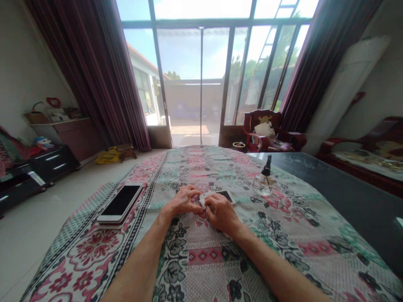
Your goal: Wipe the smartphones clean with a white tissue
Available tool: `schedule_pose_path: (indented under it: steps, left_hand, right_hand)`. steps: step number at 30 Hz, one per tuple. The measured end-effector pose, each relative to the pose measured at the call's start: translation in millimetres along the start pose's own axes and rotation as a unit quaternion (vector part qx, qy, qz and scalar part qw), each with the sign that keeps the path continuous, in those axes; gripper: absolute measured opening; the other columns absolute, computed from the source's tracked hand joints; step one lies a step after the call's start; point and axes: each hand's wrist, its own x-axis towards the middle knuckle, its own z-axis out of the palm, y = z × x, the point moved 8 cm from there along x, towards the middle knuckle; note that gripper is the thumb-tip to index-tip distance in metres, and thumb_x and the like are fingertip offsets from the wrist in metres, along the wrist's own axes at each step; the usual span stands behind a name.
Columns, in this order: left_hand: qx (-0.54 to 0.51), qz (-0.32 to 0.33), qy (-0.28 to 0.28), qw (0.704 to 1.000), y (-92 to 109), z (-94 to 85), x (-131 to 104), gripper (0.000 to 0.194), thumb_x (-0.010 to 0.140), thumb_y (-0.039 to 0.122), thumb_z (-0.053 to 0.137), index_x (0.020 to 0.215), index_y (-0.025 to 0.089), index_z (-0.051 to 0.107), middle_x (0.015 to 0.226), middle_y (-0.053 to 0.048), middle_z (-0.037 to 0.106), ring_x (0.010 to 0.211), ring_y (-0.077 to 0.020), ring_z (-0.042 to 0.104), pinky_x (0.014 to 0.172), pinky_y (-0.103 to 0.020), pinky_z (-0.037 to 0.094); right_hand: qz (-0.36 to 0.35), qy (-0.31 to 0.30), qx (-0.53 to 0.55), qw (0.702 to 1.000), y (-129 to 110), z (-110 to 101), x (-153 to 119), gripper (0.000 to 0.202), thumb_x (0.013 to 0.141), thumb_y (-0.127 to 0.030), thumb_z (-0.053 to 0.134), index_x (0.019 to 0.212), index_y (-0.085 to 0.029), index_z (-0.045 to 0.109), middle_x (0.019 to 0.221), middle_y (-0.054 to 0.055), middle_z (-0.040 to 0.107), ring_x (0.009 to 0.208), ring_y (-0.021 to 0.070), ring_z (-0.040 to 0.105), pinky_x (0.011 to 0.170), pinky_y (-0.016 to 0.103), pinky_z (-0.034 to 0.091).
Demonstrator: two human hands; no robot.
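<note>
In the middle of the patterned tablecloth (201, 235), a white phone (227, 195) with a dark screen lies partly behind my right hand (220, 213). The fingers of that hand are curled down on a small, thin white piece (204, 196) at the phone's left end; whether it is cloth or paper I cannot tell. My left hand (185, 200) rests just to the left, its fingers bent and apart, with thumb and fingertips close to the white piece. Nothing shows in its grasp. My right hand covers much of the phone's near side.
Toward the left edge of the table lies a larger white tablet-like device (120, 204) with a black screen. A clear glass bottle (263, 184) with a black dropper-like top stands to the right. Beyond are a dark table (302, 172), a wooden chair (262, 126) and glass doors.
</note>
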Motion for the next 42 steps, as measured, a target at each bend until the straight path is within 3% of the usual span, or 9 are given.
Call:
schedule_pose_path:
  steps: [3,10,19,27,32,37,42]
  left_hand:
    - [0.004,0.004,0.003,1.000,-1.0,1.2,0.9,0.061,0.056,0.040,0.079,0.113,0.029,0.064,0.117,-0.003,0.053,0.110,-0.0247,0.048,0.099,-0.034,0.037]
    - [-0.013,0.001,-0.005,1.000,1.4,0.7,0.6,0.065,0.051,0.048,0.081,0.112,0.032,0.065,0.115,-0.002,0.052,0.110,-0.0251,0.046,0.099,-0.034,0.037]
    - [0.020,0.019,0.013,1.000,2.8,4.6,2.8,0.060,0.057,0.045,0.078,0.113,0.028,0.063,0.112,-0.003,0.054,0.106,-0.0238,0.049,0.095,-0.034,0.039]
    - [0.005,0.026,0.022,0.999,15.8,1.7,2.7,0.051,0.055,0.034,0.078,0.103,0.022,0.067,0.108,-0.005,0.056,0.101,-0.0228,0.052,0.091,-0.031,0.042]
    - [-0.010,0.027,0.010,1.000,18.7,1.0,4.9,0.045,0.051,0.032,0.078,0.094,0.022,0.069,0.103,-0.003,0.057,0.098,-0.0226,0.053,0.088,-0.030,0.043]
    - [-0.023,0.029,-0.023,0.999,15.5,-1.5,3.6,0.047,0.053,0.035,0.078,0.098,0.024,0.069,0.104,-0.002,0.057,0.095,-0.0202,0.054,0.084,-0.028,0.044]
    - [-0.043,0.025,-0.052,0.997,8.5,-1.9,1.2,0.049,0.052,0.039,0.081,0.098,0.026,0.070,0.109,0.000,0.056,0.101,-0.0215,0.054,0.084,-0.026,0.044]
  right_hand:
    - [-0.009,-0.006,0.003,1.000,-2.4,1.2,1.3,0.011,0.076,-0.010,0.054,0.072,-0.020,0.059,0.084,0.004,0.063,0.084,0.0163,0.056,0.082,0.028,0.041]
    - [0.061,0.018,-0.032,0.997,27.0,-9.1,3.8,0.013,0.073,-0.009,0.054,0.077,-0.019,0.061,0.087,0.005,0.064,0.085,0.0174,0.056,0.080,0.029,0.042]
    - [0.020,-0.003,-0.016,1.000,3.1,-1.9,1.8,0.012,0.074,-0.008,0.054,0.071,-0.020,0.057,0.082,0.004,0.060,0.082,0.0165,0.056,0.077,0.027,0.042]
    - [0.010,-0.004,0.006,1.000,-0.8,-3.5,2.8,0.013,0.074,-0.008,0.054,0.071,-0.020,0.058,0.084,0.004,0.062,0.085,0.0162,0.056,0.079,0.028,0.042]
    - [0.007,-0.005,-0.001,1.000,1.1,-1.2,1.9,0.012,0.075,-0.009,0.053,0.072,-0.020,0.057,0.085,0.004,0.061,0.085,0.0163,0.056,0.079,0.028,0.042]
    - [0.020,-0.010,-0.008,1.000,4.3,-1.4,2.2,0.012,0.074,-0.009,0.054,0.075,-0.020,0.059,0.087,0.005,0.062,0.087,0.0174,0.056,0.079,0.028,0.042]
    - [0.061,-0.001,-0.031,0.998,16.2,-7.4,3.2,0.013,0.075,-0.009,0.053,0.077,-0.019,0.060,0.088,0.006,0.062,0.087,0.0176,0.056,0.079,0.027,0.043]
